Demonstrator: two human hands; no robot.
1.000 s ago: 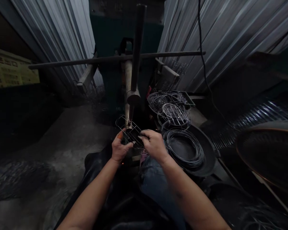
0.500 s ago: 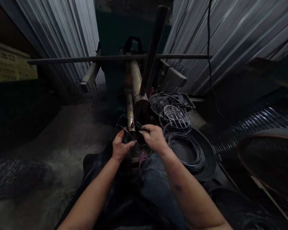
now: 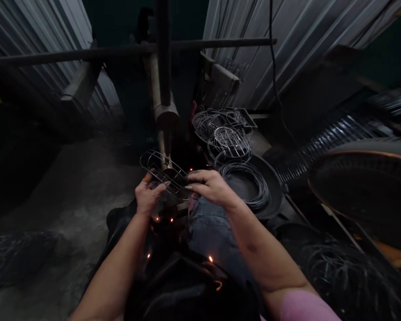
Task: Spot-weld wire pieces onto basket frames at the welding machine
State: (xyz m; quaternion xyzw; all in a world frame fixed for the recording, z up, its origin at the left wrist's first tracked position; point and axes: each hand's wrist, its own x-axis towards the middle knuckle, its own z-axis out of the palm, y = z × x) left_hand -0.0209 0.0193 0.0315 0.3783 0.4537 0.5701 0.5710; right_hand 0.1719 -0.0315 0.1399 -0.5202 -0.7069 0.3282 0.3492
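Observation:
My left hand [image 3: 149,194] is closed on the left part of a wire rack [image 3: 160,171], a rounded frame of thin rods with cross wires. At the rack's right end, my right hand [image 3: 209,185] pinches with thumb and fingers; dim light hides exactly which wire it grips. The rack is tilted, just in front of a brassy metal rod [image 3: 165,151], and seems close to its lower end. Above that rod is a thicker metal cylinder [image 3: 165,111]. Small orange sparks [image 3: 171,220] are scattered below my hands, over the dark apron [image 3: 187,285].
Right of my hands, a coil of wire rings [image 3: 263,191] lies in a dark round pan [image 3: 276,189]. Behind it are tangled wire hoops and a round wire grid [image 3: 232,140]. A long bar [image 3: 220,43] crosses ahead. A large round basin [image 3: 361,196] stands at far right.
Glowing sparks have appeared below the hands. The rack shows flatter and more clearly, still between both hands. The whole view has shifted, with the machine now further left and higher.

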